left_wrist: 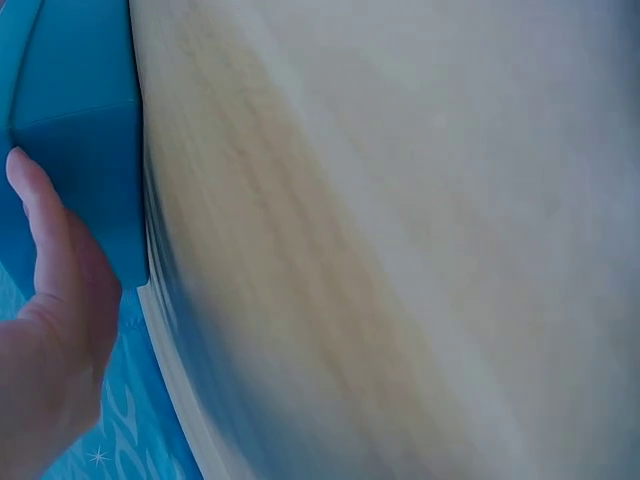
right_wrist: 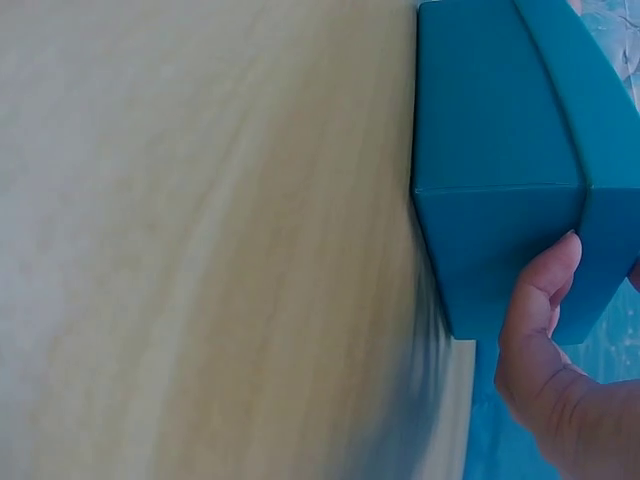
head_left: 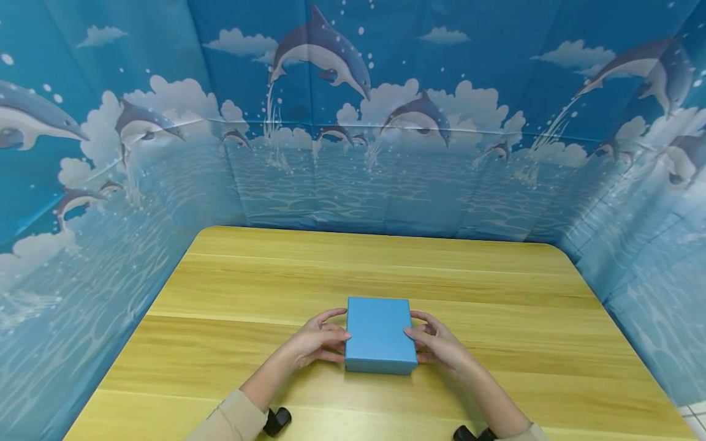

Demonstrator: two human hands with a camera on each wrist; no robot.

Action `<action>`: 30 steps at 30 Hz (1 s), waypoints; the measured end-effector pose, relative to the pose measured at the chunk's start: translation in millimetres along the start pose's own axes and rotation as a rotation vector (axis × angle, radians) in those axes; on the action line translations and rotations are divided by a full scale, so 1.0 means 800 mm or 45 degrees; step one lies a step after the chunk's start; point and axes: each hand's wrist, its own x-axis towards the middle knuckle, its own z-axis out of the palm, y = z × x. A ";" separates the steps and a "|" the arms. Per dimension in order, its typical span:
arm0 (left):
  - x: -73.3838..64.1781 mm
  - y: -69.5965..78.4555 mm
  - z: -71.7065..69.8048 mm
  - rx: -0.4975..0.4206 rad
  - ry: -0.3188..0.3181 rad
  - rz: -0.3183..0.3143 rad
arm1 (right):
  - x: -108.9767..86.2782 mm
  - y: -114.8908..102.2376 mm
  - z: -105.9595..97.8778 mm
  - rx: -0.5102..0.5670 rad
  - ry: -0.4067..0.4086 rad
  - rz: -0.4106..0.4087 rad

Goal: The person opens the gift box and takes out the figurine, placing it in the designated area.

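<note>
A blue lidded box (head_left: 380,331) sits on the wooden table in the head view, lid uppermost. My left hand (head_left: 318,340) grips its left side, thumb at the top edge and fingers along the side wall. On the opposite side, my right hand (head_left: 440,346) holds the box the same way, its thumb overlapping the lid's right edge. The lid's seam runs along the box (right_wrist: 500,110) in the right wrist view, with a fingertip of the right hand (right_wrist: 560,385) close to that seam. In the left wrist view, a finger of the left hand (left_wrist: 55,320) lies against the box wall.
The light wood-grain table (head_left: 220,282) stretches out around the box on all sides. Blue curtains (head_left: 342,184) printed with dolphins and waves stand behind the table and along both sides. Black wrist-worn devices (head_left: 277,421) show near the sleeves.
</note>
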 end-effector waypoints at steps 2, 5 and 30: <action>-0.001 0.001 0.000 -0.003 -0.003 -0.001 | -0.001 -0.002 0.000 -0.004 -0.006 -0.004; -0.002 0.003 0.000 -0.007 -0.007 -0.003 | -0.002 -0.004 0.000 -0.013 -0.016 -0.015; -0.017 0.040 0.004 0.012 0.002 0.091 | -0.013 -0.041 0.008 -0.066 0.069 -0.135</action>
